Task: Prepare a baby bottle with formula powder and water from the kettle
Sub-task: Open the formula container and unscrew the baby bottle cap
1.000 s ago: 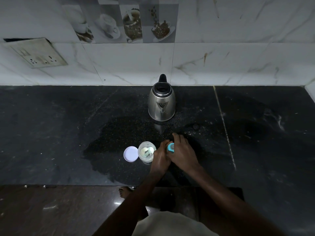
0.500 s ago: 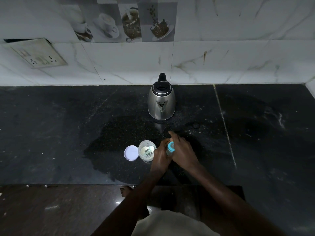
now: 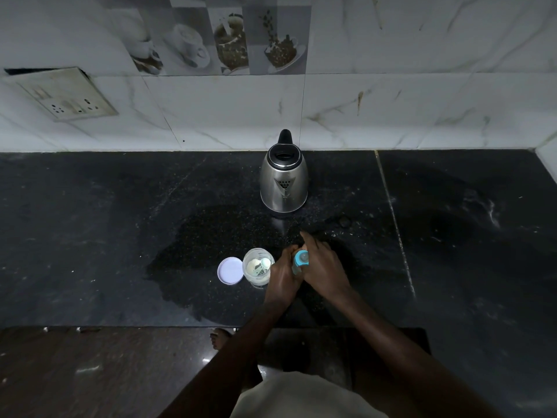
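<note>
A baby bottle (image 3: 300, 260) with a blue collar and clear teat stands on the black counter (image 3: 120, 236), mostly hidden between my hands. My left hand (image 3: 283, 279) wraps its body. My right hand (image 3: 324, 267) closes on the blue top, its index finger stretched out. Just left stands an open formula jar (image 3: 258, 267) holding pale powder and a scoop, with its white lid (image 3: 230, 270) lying flat beside it. A steel kettle (image 3: 284, 179) with a black lid stands farther back near the wall, apart from both hands.
A tiled wall runs behind the counter, with a socket plate (image 3: 69, 98) at upper left. A darker patch spreads over the counter around the jar. The counter's front edge (image 3: 120, 325) lies close below my hands, with floor and a bare foot (image 3: 220, 337) under it.
The bottle's blue top has shifted slightly under my right hand, with more of the teat showing. My left hand keeps its grip. Kettle, jar and lid have not moved.
</note>
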